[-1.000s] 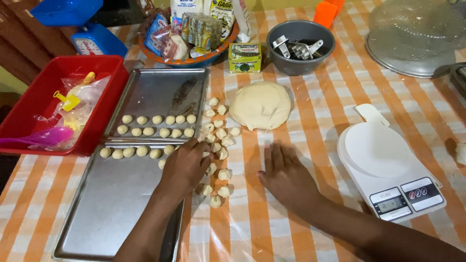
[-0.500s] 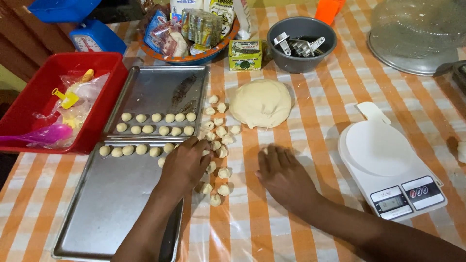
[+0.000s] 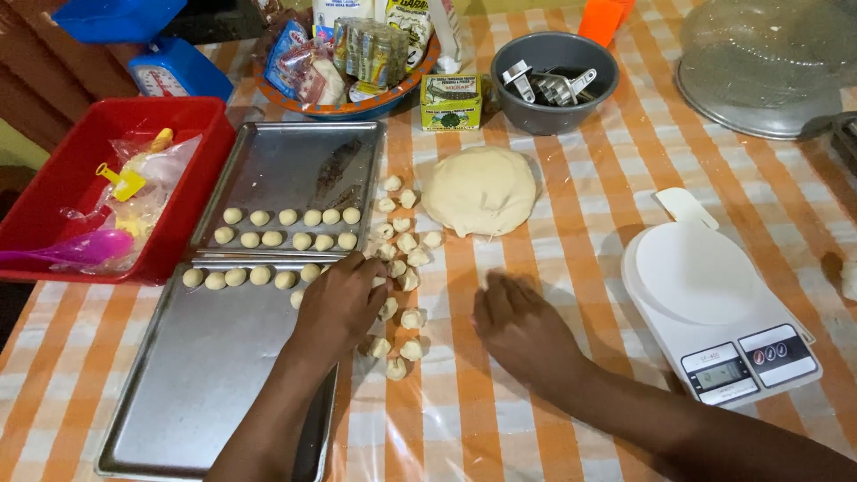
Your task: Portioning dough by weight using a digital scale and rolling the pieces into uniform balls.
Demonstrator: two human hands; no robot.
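Two bare forearms, left hand [image 3: 337, 303], right hand [image 3: 522, 328], no sleeves, rings or watch visible

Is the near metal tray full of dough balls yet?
No. The near tray holds one row of dough balls along its far edge.

Table [image 3: 616, 178] takes up nearly the whole view, covered w/ an orange-and-white checked cloth under a clear plastic sheet that wrinkles and glints near the bottom edge. Light is soft, warm, indoor, w/ dim shadows. At far left, past the table edge, a strip of dark brown wood [image 3: 36, 71] and a bit of yellowish wall [image 3: 13, 147]; floor not visible
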